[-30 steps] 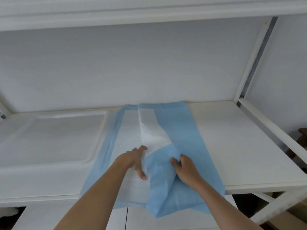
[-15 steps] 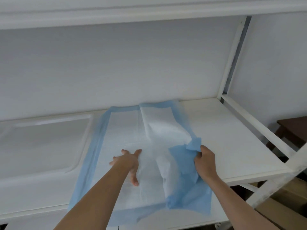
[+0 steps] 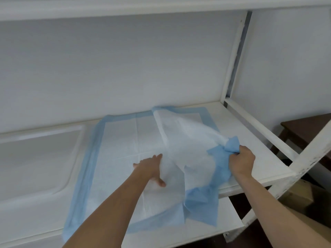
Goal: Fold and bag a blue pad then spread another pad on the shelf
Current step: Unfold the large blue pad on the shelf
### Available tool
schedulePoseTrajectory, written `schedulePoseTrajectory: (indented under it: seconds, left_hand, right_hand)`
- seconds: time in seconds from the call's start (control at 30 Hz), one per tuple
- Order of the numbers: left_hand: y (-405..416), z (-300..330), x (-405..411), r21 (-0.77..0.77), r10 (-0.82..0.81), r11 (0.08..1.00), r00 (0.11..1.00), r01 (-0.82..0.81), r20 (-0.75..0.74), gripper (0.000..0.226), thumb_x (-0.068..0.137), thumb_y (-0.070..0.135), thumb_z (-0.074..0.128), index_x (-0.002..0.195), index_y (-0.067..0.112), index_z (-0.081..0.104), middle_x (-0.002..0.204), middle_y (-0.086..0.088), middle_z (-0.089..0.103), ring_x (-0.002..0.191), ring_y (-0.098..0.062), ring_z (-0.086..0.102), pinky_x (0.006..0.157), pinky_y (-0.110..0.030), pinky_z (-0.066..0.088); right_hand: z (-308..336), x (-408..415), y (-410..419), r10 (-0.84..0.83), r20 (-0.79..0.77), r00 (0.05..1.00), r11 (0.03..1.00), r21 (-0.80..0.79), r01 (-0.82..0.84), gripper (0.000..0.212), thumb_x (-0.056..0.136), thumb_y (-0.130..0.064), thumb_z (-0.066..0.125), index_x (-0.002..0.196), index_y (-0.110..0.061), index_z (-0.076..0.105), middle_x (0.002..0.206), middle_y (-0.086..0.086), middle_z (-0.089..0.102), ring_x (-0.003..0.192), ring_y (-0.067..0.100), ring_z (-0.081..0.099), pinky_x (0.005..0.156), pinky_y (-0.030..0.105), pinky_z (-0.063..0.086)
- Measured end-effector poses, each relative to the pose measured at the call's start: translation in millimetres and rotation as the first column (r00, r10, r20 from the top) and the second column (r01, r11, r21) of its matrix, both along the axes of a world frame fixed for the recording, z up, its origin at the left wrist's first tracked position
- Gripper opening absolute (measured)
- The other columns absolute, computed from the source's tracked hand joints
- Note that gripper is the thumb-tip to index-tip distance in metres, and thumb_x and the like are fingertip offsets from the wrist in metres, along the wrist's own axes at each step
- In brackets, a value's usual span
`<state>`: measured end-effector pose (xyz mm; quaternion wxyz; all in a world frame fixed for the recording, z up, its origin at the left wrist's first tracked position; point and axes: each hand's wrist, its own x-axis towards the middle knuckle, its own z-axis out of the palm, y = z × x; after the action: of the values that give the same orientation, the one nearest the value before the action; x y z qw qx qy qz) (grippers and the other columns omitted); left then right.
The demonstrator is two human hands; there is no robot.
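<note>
On the white painted shelf (image 3: pixel 238 133), between the pale back wall and the front edge, your thin rectangular pad with a white quilted middle and a blue plastic border (image 3: pixel 118 147) lies mostly flat, its left and far borders smoothed out and its near edge hanging a little over the front lip. Your left hand (image 3: pixel 151 167) rests on the white middle with fingers straight and spread, thumb out toward you, pressing the sheet down; part of the fingers is hidden under a raised white fold. Your right hand (image 3: pixel 241 162) is at the pad's right side, near the shelf's front right corner, with fingers curled in a tight grip round a bunched blue corner, which stands up above the knuckles. From that corner the right flap is lifted off the shelf, creased and twisted, blue backing showing below it. Left of the pad, a shallow white moulded tray (image 3: pixel 35 158) sits on the same shelf. A dark brown wooden table (image 3: pixel 308 127) stands beyond the right frame.
</note>
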<state>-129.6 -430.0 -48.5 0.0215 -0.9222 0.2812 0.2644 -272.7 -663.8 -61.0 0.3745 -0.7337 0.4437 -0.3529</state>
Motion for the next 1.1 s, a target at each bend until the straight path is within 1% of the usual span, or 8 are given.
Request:
schedulePoseTrajectory:
  seconds: [0.27,0.4,0.53,0.67,0.77,0.87,0.97,1.1]
  left_hand:
    - [-1,15,3,0.304,0.012,0.952,0.995,-0.041,0.098,0.098,0.063,0.043,0.085,0.140,0.017,0.031,0.130,0.002,0.053,0.125,-0.028,0.051,0.111,-0.061,0.016]
    - [8,18,3,0.278,0.037,0.959,0.998,-0.052,0.060,0.095,0.067,0.062,0.073,0.139,0.015,0.035,0.139,-0.003,0.045,0.133,-0.027,0.040,0.112,-0.057,0.020]
    - [7,8,-2,0.167,0.093,0.982,0.996,-0.091,-0.005,0.111,0.070,0.068,0.066,0.151,0.022,0.007,0.154,-0.012,0.026,0.145,-0.033,0.015,0.111,-0.060,0.022]
    - [1,-1,-2,0.190,0.036,0.981,0.999,-0.040,0.023,0.112,0.072,0.063,0.068,0.148,0.042,-0.011,0.155,-0.014,0.022,0.145,-0.040,0.005,0.109,-0.068,0.013]
    - [0,-1,-4,0.135,-0.026,0.991,0.997,0.015,0.077,0.110,0.074,0.053,0.071,0.150,0.037,-0.006,0.158,-0.017,0.000,0.146,-0.037,-0.001,0.112,-0.064,0.005]
    - [0,-3,-3,-0.012,-0.100,0.995,0.995,0.101,0.026,0.106,0.076,0.039,0.075,0.151,0.034,0.000,0.160,-0.002,-0.009,0.147,-0.031,-0.003,0.115,-0.060,0.003]
    - [2,-4,-1,-0.034,-0.088,0.996,0.996,0.088,0.015,0.104,0.076,0.039,0.075,0.151,0.035,0.004,0.161,0.001,-0.003,0.146,-0.035,0.006,0.115,-0.059,0.011]
    - [7,-3,-2,0.001,-0.069,0.998,0.998,0.069,0.014,0.104,0.074,0.043,0.076,0.151,0.036,0.006,0.161,0.002,0.001,0.145,-0.035,0.014,0.114,-0.061,0.014]
  right_hand:
    - [13,-8,-40,-0.091,-0.221,0.971,0.990,-0.122,0.065,0.008,0.073,0.007,0.048,0.071,0.002,0.053,0.081,0.020,0.057,0.071,0.036,0.054,0.064,0.034,0.039]
    - [27,-9,-41,-0.167,-0.381,0.909,0.957,-0.285,0.056,0.010,0.077,0.002,0.054,0.087,0.003,0.055,0.100,0.024,0.050,0.089,0.042,0.052,0.070,0.042,0.040]
    - [34,4,-27,-0.246,-0.413,0.877,0.916,-0.394,0.071,0.048,0.069,0.002,0.061,0.116,0.004,0.050,0.120,0.027,0.046,0.112,0.043,0.040,0.091,0.048,0.036]
    - [44,25,-3,-0.007,-0.355,0.935,0.864,-0.473,-0.174,0.054,0.075,0.002,0.057,0.128,-0.003,0.051,0.128,0.022,0.049,0.116,0.042,0.042,0.094,0.047,0.036]
    - [37,42,23,0.412,-0.352,0.841,0.807,-0.287,-0.516,0.036,0.093,-0.010,0.049,0.128,-0.007,0.054,0.132,0.015,0.054,0.125,0.033,0.045,0.104,0.035,0.031]
    - [26,45,44,0.653,-0.332,0.681,0.748,0.147,-0.647,0.048,0.101,-0.035,0.035,0.144,-0.014,0.036,0.146,0.007,0.042,0.134,0.022,0.039,0.108,0.028,0.026]
    - [13,43,49,0.670,-0.323,0.669,0.740,0.358,-0.569,0.061,0.100,-0.050,0.023,0.150,-0.015,0.020,0.152,0.009,0.033,0.139,0.024,0.032,0.110,0.033,0.024]
    - [-2,40,40,0.598,-0.418,0.683,0.801,0.346,-0.490,0.069,0.097,-0.057,0.020,0.150,-0.014,0.018,0.150,0.014,0.035,0.140,0.030,0.029,0.114,0.043,0.023]
